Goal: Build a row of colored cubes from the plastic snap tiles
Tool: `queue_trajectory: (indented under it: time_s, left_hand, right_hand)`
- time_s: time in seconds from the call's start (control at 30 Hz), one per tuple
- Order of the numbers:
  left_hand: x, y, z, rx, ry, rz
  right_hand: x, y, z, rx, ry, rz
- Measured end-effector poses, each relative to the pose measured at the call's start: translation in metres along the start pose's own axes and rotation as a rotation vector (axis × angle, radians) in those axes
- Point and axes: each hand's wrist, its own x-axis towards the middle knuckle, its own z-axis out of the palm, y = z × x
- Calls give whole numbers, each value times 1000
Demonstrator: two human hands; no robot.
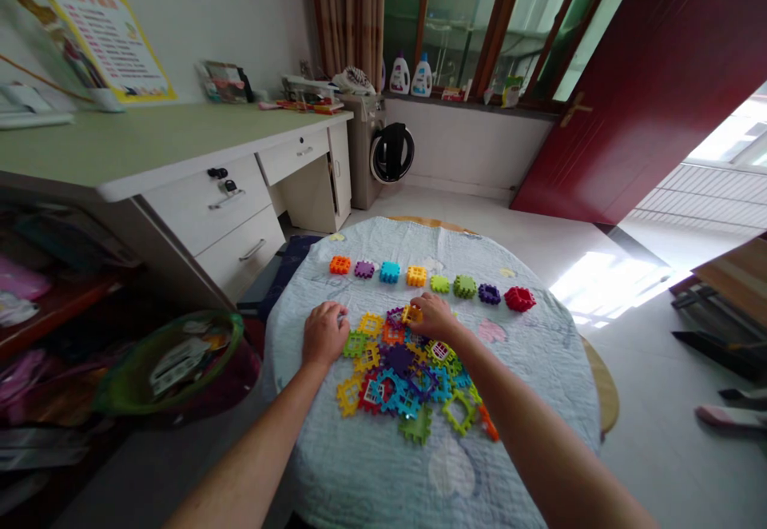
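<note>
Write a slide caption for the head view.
Left hand beside a colourful pile, right hand on a yellow piece, blocks lined up beyond.

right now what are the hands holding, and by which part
The right hand holds a yellow tile by its right side. No tile shows in the left hand, though its palm is hidden.

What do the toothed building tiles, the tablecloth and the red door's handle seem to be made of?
Toothed building tiles: probably smooth moulded plastic, judging by solid bright colours and regular cut-outs.
Tablecloth: matte fabric, perhaps cotton, since it wrinkles and drapes.
Red door's handle: likely metal, brass-toned, from its golden colour; plating is possible.
</note>
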Motion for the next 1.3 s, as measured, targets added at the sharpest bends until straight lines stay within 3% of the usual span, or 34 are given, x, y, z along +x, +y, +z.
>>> queue_trajectory:
  time_s: [0.4,0.57,0.8,1.0,1.3]
  left_hand:
    - [1,1,-2,10,-14,-5]
    - [1,1,-2,-6,-27,-7]
    - [1,2,-3,-31,-36,-23]
    - [0,1,-3,-39,-28,-21]
    - [0,-1,-1,-37,-35,-22]
  right_hand:
    - [8,1,7,-29,7,-23]
    - [22,10,-16,-17,101,-8]
    - [67,28,-44,-25,148,86]
    - [87,31,-43,-48,109,87]
    - [97,36,-34,-61,47,97]
